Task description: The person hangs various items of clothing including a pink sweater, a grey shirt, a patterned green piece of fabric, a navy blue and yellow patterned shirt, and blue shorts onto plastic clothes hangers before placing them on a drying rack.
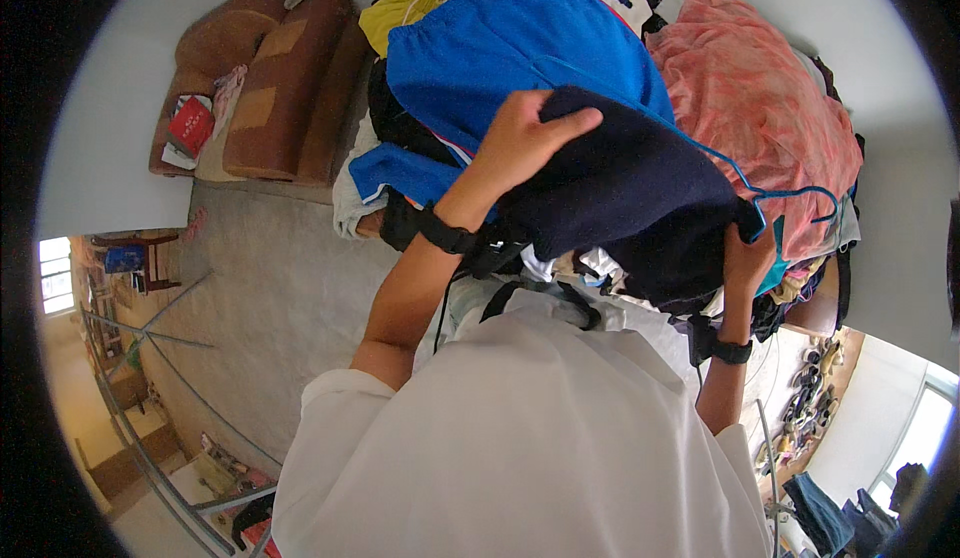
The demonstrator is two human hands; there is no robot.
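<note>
A dark navy garment (630, 168) is stretched between my two hands, over a large heap of clothes. My left hand (525, 134) grips its upper left edge, thumb lying across the cloth. At the other end, my right hand (750, 254) grips the garment close to the hook of a blue clothes hanger (799, 192). One hanger arm runs along the garment's far edge; whether it goes inside the cloth is hidden. Beyond my left hand lie blue shorts or trousers (525, 55) with an elastic waistband. A pink mottled cloth (757, 115) lies beyond my right hand.
A brown sofa (277, 108) with a red bag (192, 124) on it stands to the left. Metal rack bars (142, 333) cross the lower left. Several shoes (810, 393) line the floor at right, and dark jeans (817, 509) hang at the lower right.
</note>
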